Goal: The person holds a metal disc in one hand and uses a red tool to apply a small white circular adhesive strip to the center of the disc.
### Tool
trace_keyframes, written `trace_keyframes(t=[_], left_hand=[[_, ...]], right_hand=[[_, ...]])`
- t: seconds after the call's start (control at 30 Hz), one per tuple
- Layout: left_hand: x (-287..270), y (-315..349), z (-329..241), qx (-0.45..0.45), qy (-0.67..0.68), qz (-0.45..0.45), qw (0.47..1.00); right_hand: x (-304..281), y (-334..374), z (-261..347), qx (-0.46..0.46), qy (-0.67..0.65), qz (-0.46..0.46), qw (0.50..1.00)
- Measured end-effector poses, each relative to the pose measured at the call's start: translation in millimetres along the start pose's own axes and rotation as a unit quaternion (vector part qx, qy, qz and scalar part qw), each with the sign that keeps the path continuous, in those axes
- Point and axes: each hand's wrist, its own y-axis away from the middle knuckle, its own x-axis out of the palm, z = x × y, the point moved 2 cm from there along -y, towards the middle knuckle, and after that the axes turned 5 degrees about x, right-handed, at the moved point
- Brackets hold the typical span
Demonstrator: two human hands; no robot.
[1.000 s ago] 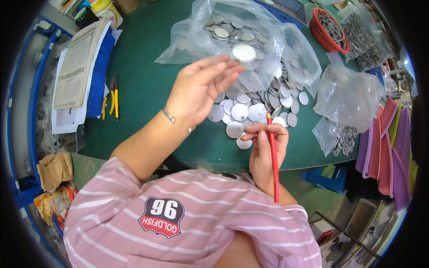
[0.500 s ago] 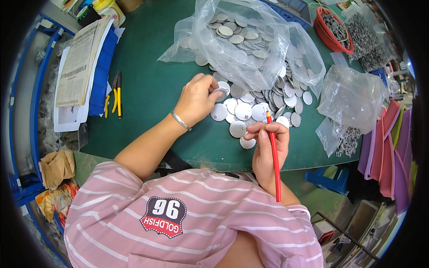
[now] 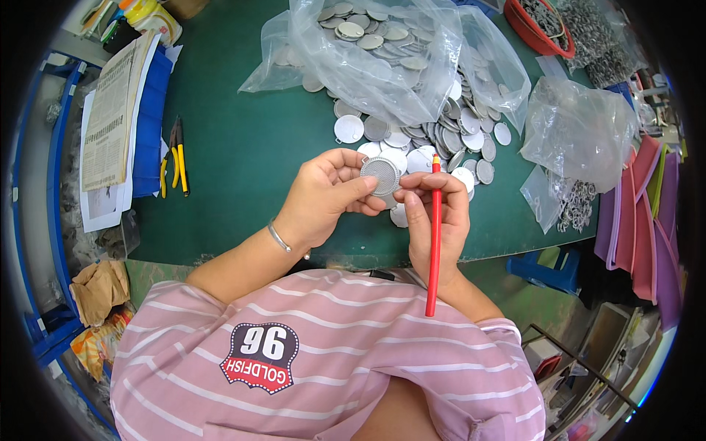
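My left hand pinches a round grey metal disc with a ridged rim and small loops at its edge, thumb on its face. Close by on the right, my right hand grips a slim red pencil-like stick, its yellowish tip pointing away from me. The right fingertips are at the disc's lower right edge; whether they touch it I cannot tell. Beyond both hands spreads a heap of similar discs, some showing plain silvery faces. A clear plastic bag full of discs lies open behind the heap.
Yellow-handled pliers lie at the left, beside a blue tray with newspaper on it. Far right are a red basket of small metal parts and another clear bag. A blue stool stands below the table's right edge.
My left hand has come from the heap toward my right hand, bringing a disc nearer me. My right hand still holds the red stick, now more upright. The whole view has shifted slightly.
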Motion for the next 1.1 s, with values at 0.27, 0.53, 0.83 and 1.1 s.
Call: trace_keyframes(t=[0.27, 0.53, 0.83, 1.1], left_hand=[[0.1, 0.8, -0.4, 0.010, -0.022, -0.005, 1.000], [2.0, 3.2, -2.6, 0.013, -0.036, -0.002, 0.999], [2.7, 4.3, -1.1, 0.030, -0.040, 0.014, 0.999], [3.5, 5.0, -0.5, 0.031, -0.042, 0.018, 0.998]], right_hand=[[-4.6, -1.7, 8.3, -0.020, 0.073, -0.049, 0.996], [-10.0, 6.6, 2.3, -0.115, 0.001, -0.036, 0.993], [-7.0, 6.1, 4.8, -0.135, 0.026, -0.016, 0.990], [-6.2, 6.1, 4.0, -0.133, 0.028, -0.017, 0.991]])
